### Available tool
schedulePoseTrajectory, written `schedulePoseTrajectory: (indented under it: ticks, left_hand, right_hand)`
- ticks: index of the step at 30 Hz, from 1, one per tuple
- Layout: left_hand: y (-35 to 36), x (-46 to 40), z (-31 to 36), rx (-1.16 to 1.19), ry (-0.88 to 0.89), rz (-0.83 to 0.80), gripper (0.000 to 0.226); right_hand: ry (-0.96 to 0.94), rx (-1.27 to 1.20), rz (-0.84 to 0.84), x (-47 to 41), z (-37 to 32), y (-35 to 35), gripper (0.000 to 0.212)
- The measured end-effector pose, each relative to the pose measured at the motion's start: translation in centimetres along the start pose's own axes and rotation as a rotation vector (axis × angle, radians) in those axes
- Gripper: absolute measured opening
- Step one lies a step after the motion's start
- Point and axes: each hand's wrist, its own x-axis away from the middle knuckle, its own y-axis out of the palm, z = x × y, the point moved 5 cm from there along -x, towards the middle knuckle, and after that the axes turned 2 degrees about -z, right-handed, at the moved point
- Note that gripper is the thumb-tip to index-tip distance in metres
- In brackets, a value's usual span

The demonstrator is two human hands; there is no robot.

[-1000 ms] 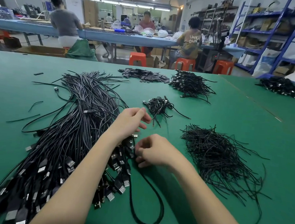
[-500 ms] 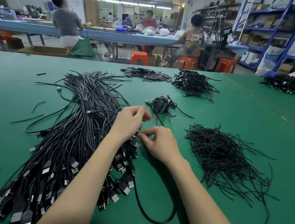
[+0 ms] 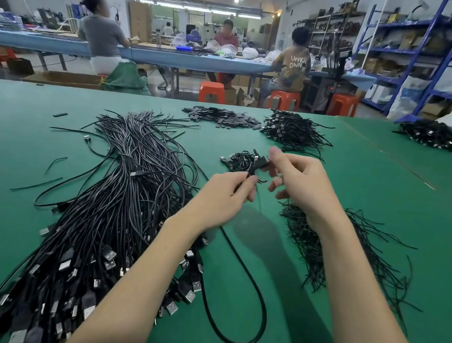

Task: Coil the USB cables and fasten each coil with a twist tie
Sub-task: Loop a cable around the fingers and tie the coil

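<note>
A big bundle of loose black USB cables [image 3: 114, 206] fans across the left of the green table [image 3: 380, 189]. One black USB cable [image 3: 259, 295] runs from both hands down into a long loop on the table. My left hand [image 3: 225, 198] pinches this cable. My right hand [image 3: 299, 182] holds its plug end just above, fingers curled. A heap of black twist ties [image 3: 335, 247] lies under my right forearm. A small pile of tied coils [image 3: 240, 161] sits just behind my hands.
Farther back lie a patch of small flat black pieces [image 3: 221, 115] and another pile of coiled cables [image 3: 293, 130]; a third pile [image 3: 430, 134] sits far right. Stray ties [image 3: 55, 162] dot the left. People sit at a blue bench [image 3: 174, 56] beyond.
Both hands have lifted off the bundle and moved up and away from me, drawing one cable out. The loop on the table has been pulled longer.
</note>
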Motion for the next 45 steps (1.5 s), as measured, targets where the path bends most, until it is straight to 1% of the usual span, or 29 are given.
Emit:
schedulePoseTrajectory:
  ticks: [1, 2, 4, 7, 9, 11, 12, 14, 15, 17, 20, 22, 25, 27, 28, 29, 31, 32, 33, 34, 35, 36, 37, 39, 41, 43, 45]
  left_hand:
    - [0.4, -0.1, 0.8, 0.172, -0.020, -0.020, 0.043]
    - [0.8, -0.2, 1.7, 0.394, -0.034, -0.049, 0.044]
    - [0.8, -0.5, 3.3, 0.784, -0.039, -0.087, 0.044]
    - [0.2, -0.6, 4.1, 1.137, -0.082, -0.084, 0.044]
    - [-0.2, -0.5, 3.9, 1.306, -0.133, -0.067, 0.044]
    - [-0.3, -0.4, 3.6, 1.396, -0.169, -0.063, 0.044]
    - [-0.3, -0.4, 3.6, 1.428, -0.186, -0.060, 0.044]
    - [-0.4, -0.5, 3.2, 1.459, -0.219, -0.038, 0.044]
    - [-0.5, -0.5, 2.9, 1.452, -0.236, -0.012, 0.043]
    - [-1.0, -0.5, 2.1, 1.404, -0.268, 0.051, 0.043]
    - [-1.4, -0.5, 1.1, 1.418, -0.296, 0.109, 0.045]
    - [-1.8, -0.5, 0.6, 1.471, -0.293, 0.150, 0.046]
    - [-2.3, -0.5, 0.5, 1.553, -0.265, 0.164, 0.047]
    - [-2.3, -0.4, 0.8, 1.596, -0.233, 0.117, 0.046]
    - [-2.3, -0.3, 1.0, 1.600, -0.217, 0.070, 0.046]
    - [-2.2, -0.1, 1.2, 1.587, -0.207, 0.001, 0.046]
    - [-1.9, 0.4, 1.7, 1.496, -0.209, -0.175, 0.047]
    - [-1.6, 0.6, 1.8, 1.414, -0.215, -0.255, 0.049]
    - [-1.2, 0.9, 1.8, 1.314, -0.227, -0.315, 0.053]
    - [-0.7, 1.2, 1.8, 1.209, -0.250, -0.354, 0.058]
    - [-0.2, 1.3, 1.8, 1.118, -0.276, -0.379, 0.060]
    - [0.3, 1.3, 1.8, 1.046, -0.297, -0.401, 0.061]
    - [0.7, 1.2, 1.8, 0.988, -0.311, -0.418, 0.061]
    - [1.1, 0.8, 1.6, 0.910, -0.343, -0.401, 0.060]
    - [0.9, 0.5, 1.2, 0.871, -0.361, -0.339, 0.059]
    - [0.3, 0.4, 0.8, 0.777, -0.345, -0.289, 0.056]
    - [-0.2, 0.3, 0.6, 0.717, -0.328, -0.224, 0.051]
  right_hand:
    - [0.019, -0.126, -0.016, -0.1, 0.2, 0.3, 0.046]
    - [0.046, -0.234, -0.049, -0.1, 0.4, 0.7, 0.045]
    - [0.077, -0.319, -0.176, 0.1, 1.2, 1.6, 0.033]
    - [0.132, -0.251, -0.461, 1.3, 2.8, 3.4, 0.028]
    - [0.104, -0.086, -0.571, 2.1, 3.4, 4.1, 0.021]
    - [0.016, 0.074, -0.636, 2.6, 3.2, 4.3, 0.017]
    - [-0.015, 0.094, -0.671, 2.8, 2.8, 4.4, 0.017]
    - [0.003, -0.006, -0.736, 3.3, 2.3, 4.5, 0.015]
    - [0.041, -0.096, -0.775, 3.5, 2.3, 4.4, 0.013]
    - [0.155, -0.235, -0.848, 3.8, 2.4, 3.8, 0.018]
    - [0.348, -0.291, -0.982, 4.9, 2.4, 1.7, 0.014]
    - [0.396, -0.287, -1.045, 5.5, 2.7, 0.7, 0.018]
    - [0.351, -0.221, -1.000, 5.3, 3.7, -0.1, 0.019]
    - [0.337, -0.168, -0.936, 4.8, 4.3, -0.5, 0.017]
    - [0.347, -0.130, -0.879, 4.4, 4.6, -0.5, 0.017]
    - [0.364, -0.100, -0.790, 3.8, 5.0, -0.6, 0.016]
    - [0.392, -0.136, -0.516, 2.4, 5.3, -0.9, 0.007]
    - [0.398, -0.217, -0.374, 1.8, 5.2, -1.0, 0.004]
    - [0.401, -0.328, -0.261, 1.3, 5.0, -1.2, 0.004]
    - [0.400, -0.448, -0.195, 1.0, 4.6, -1.3, 0.006]
    - [0.387, -0.542, -0.174, 0.8, 4.0, -1.2, 0.006]
    - [0.360, -0.584, -0.183, 0.7, 3.2, -1.1, 0.007]
    - [0.322, -0.559, -0.197, 0.7, 2.5, -1.0, 0.005]
    - [0.217, -0.353, -0.190, 0.8, 1.2, -0.8, 0.006]
    - [0.102, -0.165, -0.173, 1.1, 0.0, -0.3, 0.013]
    - [0.018, -0.100, -0.193, 1.5, -1.2, 0.5, 0.015]
    - [-0.028, -0.110, -0.250, 2.0, -1.8, 1.3, 0.016]
